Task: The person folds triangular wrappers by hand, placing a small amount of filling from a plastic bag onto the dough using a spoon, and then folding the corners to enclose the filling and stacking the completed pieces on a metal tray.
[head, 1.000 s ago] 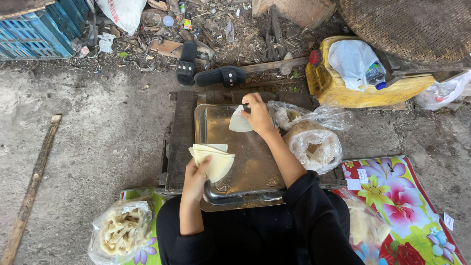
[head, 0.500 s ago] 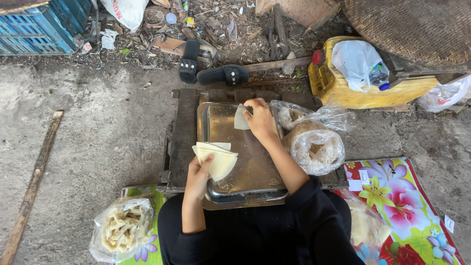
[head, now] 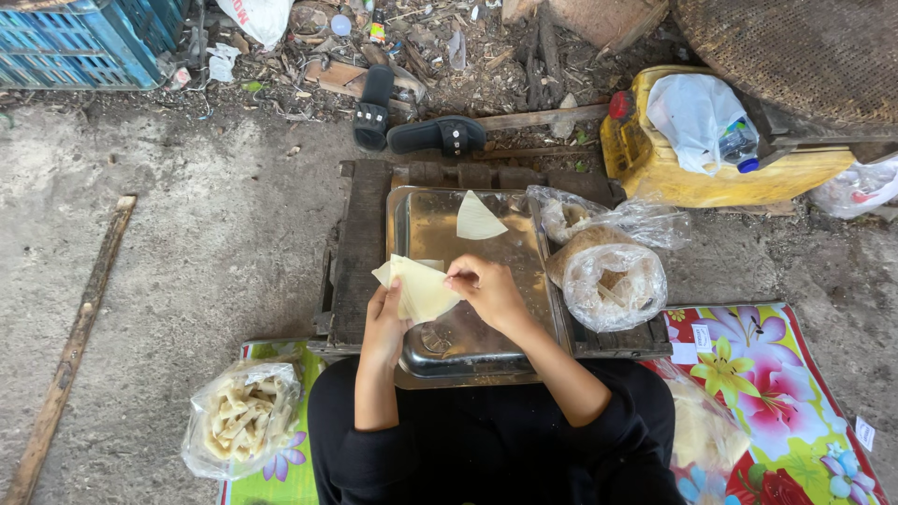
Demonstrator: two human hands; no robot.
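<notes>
My left hand [head: 385,323] grips a small stack of pale yellow wrapper sheets [head: 418,287] over a metal tray [head: 426,224]. My right hand [head: 486,290] pinches the right edge of the top sheet in that stack. One loose triangular wrapper sheet [head: 478,218] lies flat at the far end of the tray. The tray rests on a low dark wooden stand [head: 360,243] in front of my lap.
A clear bag of rolled pastry pieces [head: 241,418] lies at my left on a floral mat [head: 748,374]. Two plastic bags [head: 613,281] sit right of the tray. A yellow jerrycan [head: 655,164], black sandals [head: 412,126], a blue crate [head: 75,42] and a wooden stick [head: 75,337] surround the concrete floor.
My right hand left one sheet at the tray's far end and came back to the stack in my left hand, pinching its top sheet.
</notes>
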